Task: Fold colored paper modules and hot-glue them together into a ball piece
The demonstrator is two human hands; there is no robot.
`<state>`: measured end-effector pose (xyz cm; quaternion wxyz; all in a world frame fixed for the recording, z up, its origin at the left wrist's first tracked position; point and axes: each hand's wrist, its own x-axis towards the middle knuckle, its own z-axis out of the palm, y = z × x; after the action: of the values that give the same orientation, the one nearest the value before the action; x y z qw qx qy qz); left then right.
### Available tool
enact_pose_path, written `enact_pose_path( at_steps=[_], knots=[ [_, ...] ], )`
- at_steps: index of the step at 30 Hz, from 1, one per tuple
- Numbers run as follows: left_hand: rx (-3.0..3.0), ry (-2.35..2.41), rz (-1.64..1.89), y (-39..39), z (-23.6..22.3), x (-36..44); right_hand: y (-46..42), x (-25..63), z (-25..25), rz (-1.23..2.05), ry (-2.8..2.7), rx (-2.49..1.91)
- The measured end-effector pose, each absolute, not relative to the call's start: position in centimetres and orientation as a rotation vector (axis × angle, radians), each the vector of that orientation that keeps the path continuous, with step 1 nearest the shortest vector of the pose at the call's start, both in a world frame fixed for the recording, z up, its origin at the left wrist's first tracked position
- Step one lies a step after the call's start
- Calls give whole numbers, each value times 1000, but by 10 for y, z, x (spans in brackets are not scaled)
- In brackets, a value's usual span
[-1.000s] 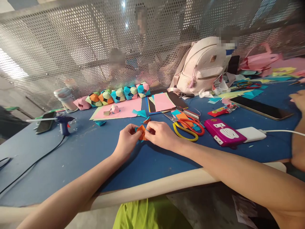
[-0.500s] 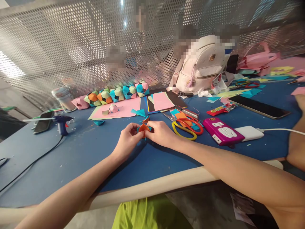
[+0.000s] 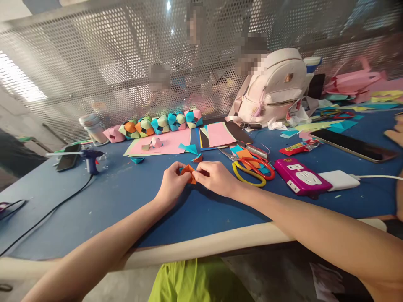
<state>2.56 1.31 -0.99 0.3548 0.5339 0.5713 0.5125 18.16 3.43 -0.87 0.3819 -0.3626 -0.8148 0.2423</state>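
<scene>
Over the blue table [image 3: 201, 218] both my hands meet at a small folded orange and blue paper piece [image 3: 188, 171]. My left hand [image 3: 172, 181] pinches it from the left between thumb and fingers. From the right, my right hand [image 3: 217, 178] grips its edge with thumb and forefinger. Fingers cover part of the folds. Just beyond them lies another small orange and blue folded piece [image 3: 197, 157]. A blue folded piece [image 3: 137, 160] rests farther left. Behind stands a row of multicoloured folded paper balls [image 3: 160, 125], near a pink paper sheet [image 3: 176, 140].
At left are a glue gun [image 3: 92, 161] with a black cord, a phone [image 3: 68, 157] and a bottle [image 3: 92, 129]. Scissors [image 3: 250, 172], a purple power strip [image 3: 302, 176] and a dark phone [image 3: 354, 144] lie right. A white backpack [image 3: 273, 90] leans against the perforated metal screen [image 3: 126, 71].
My fingers have shifted slightly on the orange and blue paper piece, and it has turned a little. The whole view has swung slightly left.
</scene>
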Motion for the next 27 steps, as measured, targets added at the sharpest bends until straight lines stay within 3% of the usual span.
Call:
enact_pose_path(
  at_steps=[8, 14, 21, 27],
  knots=[
    [1411, 1430, 1440, 22, 15, 1, 43, 188, -14, 620, -2080, -909],
    [1451, 1613, 1409, -9, 42, -67, 47, 190, -21, 614, -2132, -909],
    [1144, 2017, 1475, -87, 17, -181, 36, 170, -18, 567, -2281, -897],
    [1020, 2086, 1563, -119, -11, -210, 25, 89, 15, 491, -2702, -679]
  ],
)
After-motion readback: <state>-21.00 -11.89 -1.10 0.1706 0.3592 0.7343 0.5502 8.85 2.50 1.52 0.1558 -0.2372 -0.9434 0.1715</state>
